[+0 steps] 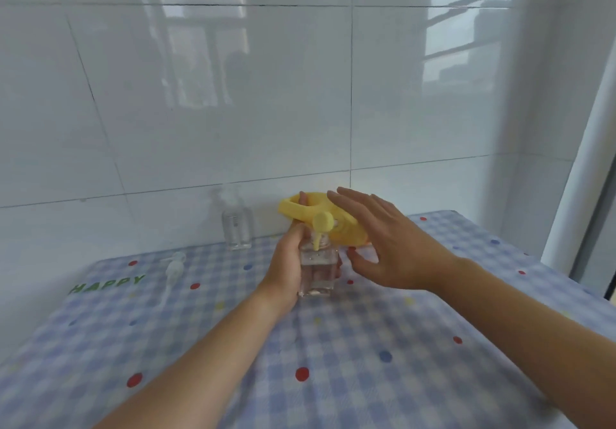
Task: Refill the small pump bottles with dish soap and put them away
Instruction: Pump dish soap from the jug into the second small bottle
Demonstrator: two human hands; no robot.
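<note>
One word — green "HAPPY" (108, 283) — on tablecloth (350, 338) near loose pump (173, 267)

I see a bright yellow soap jug (346, 233) with a paler yellow spout (322, 222). The small bottle (318, 270) and the second bottle (237, 228) are clear and colourless, and the loose pump (173, 267) is whitish and translucent. The tablecloth (333, 345) is pale blue-and-white gingham, dotted red, blue and yellow, with green HAPPY lettering (108, 283). The wall tiles (233, 95) are glossy white with dark grout lines.
</note>
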